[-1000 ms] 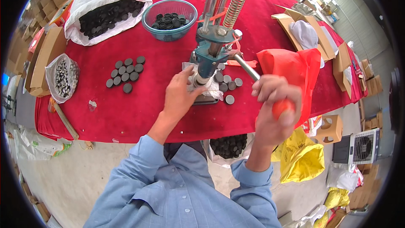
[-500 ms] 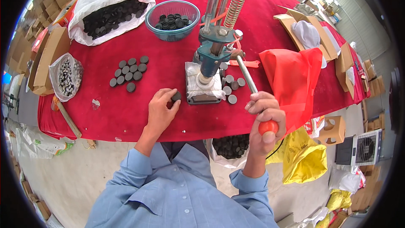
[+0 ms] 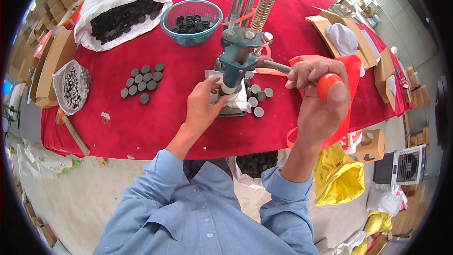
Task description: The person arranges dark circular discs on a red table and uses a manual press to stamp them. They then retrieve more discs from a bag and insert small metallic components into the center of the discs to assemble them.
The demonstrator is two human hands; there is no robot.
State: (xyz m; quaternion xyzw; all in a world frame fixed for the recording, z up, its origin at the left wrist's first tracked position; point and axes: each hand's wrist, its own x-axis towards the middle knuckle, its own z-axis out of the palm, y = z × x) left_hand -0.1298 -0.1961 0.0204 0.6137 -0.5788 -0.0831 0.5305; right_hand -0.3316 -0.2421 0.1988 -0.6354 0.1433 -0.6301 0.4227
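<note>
Your right hand point(image 3: 315, 113) grips the red knob point(image 3: 325, 86), likely to work the press point(image 3: 234, 68) — your left hand point(image 3: 201, 103) curls beside it, grip hidden.

The dark-teal metal press point(image 3: 234, 68) has a silver wire spring point(image 3: 267, 4) and a glossy orange-red ball knob point(image 3: 324, 88). Left of the press: charcoal round discs point(image 3: 151, 85); beneath it: plain crimson fabric tablecloth point(image 3: 122, 134); in front of it: light-blue cloth shirt point(image 3: 188, 222), faintly lined.

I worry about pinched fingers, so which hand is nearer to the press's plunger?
Left. The left hand is close beside the plunger's lower end, on its left; the right hand is farther off to the right, gripping the red knob.
</note>
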